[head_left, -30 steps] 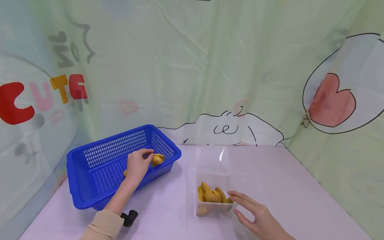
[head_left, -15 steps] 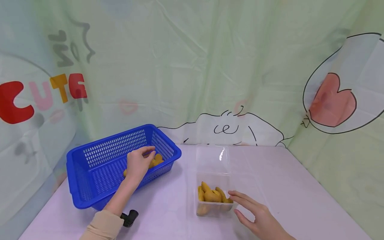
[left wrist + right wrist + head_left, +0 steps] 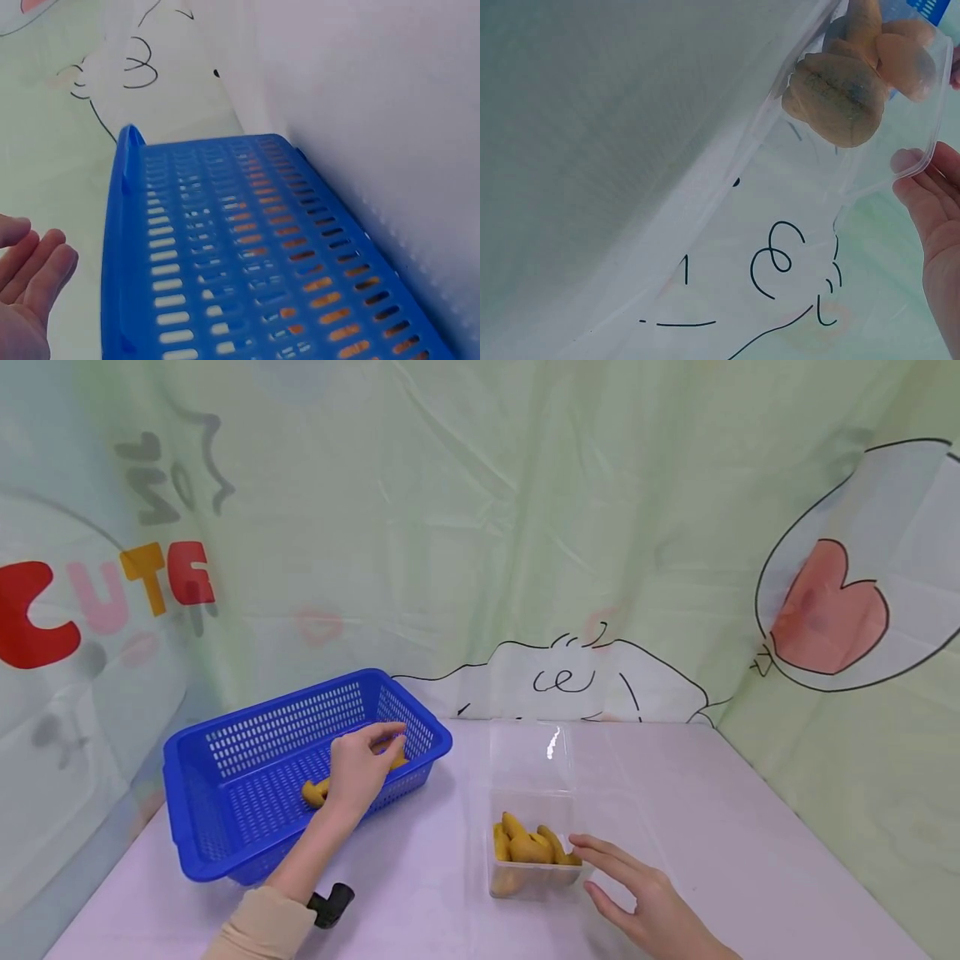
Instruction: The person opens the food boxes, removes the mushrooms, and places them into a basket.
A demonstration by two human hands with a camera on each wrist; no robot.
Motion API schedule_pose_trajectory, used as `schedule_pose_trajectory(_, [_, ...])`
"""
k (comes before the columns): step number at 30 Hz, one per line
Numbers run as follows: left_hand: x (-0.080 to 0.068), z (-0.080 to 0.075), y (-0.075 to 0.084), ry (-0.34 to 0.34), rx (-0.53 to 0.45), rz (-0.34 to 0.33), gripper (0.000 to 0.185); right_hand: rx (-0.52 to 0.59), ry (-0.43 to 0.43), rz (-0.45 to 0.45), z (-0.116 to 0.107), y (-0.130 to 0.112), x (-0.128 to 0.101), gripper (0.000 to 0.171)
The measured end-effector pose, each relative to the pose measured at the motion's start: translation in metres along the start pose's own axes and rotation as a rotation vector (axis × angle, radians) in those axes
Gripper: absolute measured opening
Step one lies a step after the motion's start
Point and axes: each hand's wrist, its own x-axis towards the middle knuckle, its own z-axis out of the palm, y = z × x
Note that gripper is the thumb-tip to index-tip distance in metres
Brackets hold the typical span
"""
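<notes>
A pale bench (image 3: 450, 893) carries a blue basket (image 3: 225, 827) on the left and a clear box (image 3: 528, 760) near the middle, well apart from each other. The left hand (image 3: 360, 768) reaches down into the basket, fingers curled toward a yellow-brown piece (image 3: 398, 762) at its fingertips by the basket's far right wall; whether it already pinches that piece I cannot tell. A second piece (image 3: 313, 792) lies just left of the hand, its long axis roughly left to right. The left hand is far nearer to both. The right hand (image 3: 637, 902) rests open, fingers straight, touching the box's right side. Inside the box lie about five pieces (image 3: 528, 850), heaped together.
</notes>
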Motion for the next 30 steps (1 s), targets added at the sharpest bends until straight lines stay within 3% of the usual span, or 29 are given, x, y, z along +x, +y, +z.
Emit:
schedule_pose_trajectory(7, [-0.005, 0.018, 0.012, -0.066, -0.082, 0.076, 0.015, 0.008, -0.035, 0.016, -0.003, 0.0, -0.001, 0.047])
schedule_pose_trajectory(16, [-0.017, 0.043, 0.028, -0.216, -0.162, 0.133, 0.016, 0.016, -0.05, 0.03, -0.005, -0.004, 0.001, 0.044])
schedule_pose_trajectory(24, [-0.031, 0.059, 0.031, -0.453, -0.208, 0.183, 0.016, 0.009, -0.048, 0.015, -0.006, -0.006, 0.003, 0.037])
schedule_pose_trajectory(30, [-0.039, 0.073, 0.029, -0.65, -0.238, 0.184, 0.016, -0.004, -0.038, 0.02, -0.004, -0.005, 0.002, 0.036])
